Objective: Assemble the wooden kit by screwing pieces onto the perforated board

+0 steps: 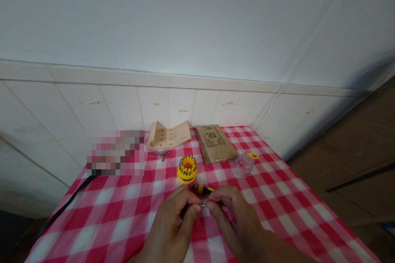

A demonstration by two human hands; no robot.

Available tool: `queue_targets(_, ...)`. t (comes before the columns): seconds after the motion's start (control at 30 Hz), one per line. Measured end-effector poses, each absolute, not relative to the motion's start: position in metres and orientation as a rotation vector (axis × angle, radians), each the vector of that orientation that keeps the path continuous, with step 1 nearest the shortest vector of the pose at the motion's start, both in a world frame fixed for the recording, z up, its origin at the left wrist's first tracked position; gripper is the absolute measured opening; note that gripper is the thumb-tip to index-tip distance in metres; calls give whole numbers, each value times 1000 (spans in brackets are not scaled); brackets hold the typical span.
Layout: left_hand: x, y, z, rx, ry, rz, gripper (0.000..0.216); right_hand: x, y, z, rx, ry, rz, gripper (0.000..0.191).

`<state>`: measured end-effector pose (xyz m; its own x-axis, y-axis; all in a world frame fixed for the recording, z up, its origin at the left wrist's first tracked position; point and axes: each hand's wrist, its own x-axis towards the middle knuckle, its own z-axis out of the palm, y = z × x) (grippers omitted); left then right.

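Note:
My left hand [177,220] and my right hand [236,215] meet low over the table, fingertips pinched on either side of a small silvery metal piece [202,205]. Most of that piece is hidden by the fingers, so I cannot tell whether it is a screw or a bit. Just beyond my fingers lies a black and yellow screwdriver handle [203,189], partly covered by my right hand. Behind it stands a round yellow bit holder [187,169] with several metal bits upright around its rim.
Several loose screws [160,155] lie before a pale wooden piece with holes [173,137]. A brown printed package [215,144] and a clear plastic container with a yellow ring [245,164] are at right. A black cable [66,203] crosses the checked tablecloth [123,213]; a blurred patch covers the back left.

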<state>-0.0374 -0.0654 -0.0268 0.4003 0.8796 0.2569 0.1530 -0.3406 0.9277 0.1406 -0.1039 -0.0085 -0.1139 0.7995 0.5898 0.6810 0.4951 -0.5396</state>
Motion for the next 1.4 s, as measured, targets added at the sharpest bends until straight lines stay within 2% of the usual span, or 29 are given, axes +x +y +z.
queue_targets(0.27,-37,-67,-28,1791,892,1047,26,139,-104,-6,-1240,-1847,128,2)
queue_targets(0.7,-37,-68,-27,1836,874,1098,25,139,-105,-9,-1242,-1805,360,17)
queue_targets(0.93,-35,-67,-26,1821,872,1127,24,136,-106,-12,-1273,-1728,500,8)
queue_targets(1.17,-38,-67,-27,1826,865,1091,26,138,-106,-17,-1239,-1773,316,3)
queue_targets(1.4,-37,-67,-31,1829,911,1070,25,136,-106,-14,-1283,-1794,209,6)
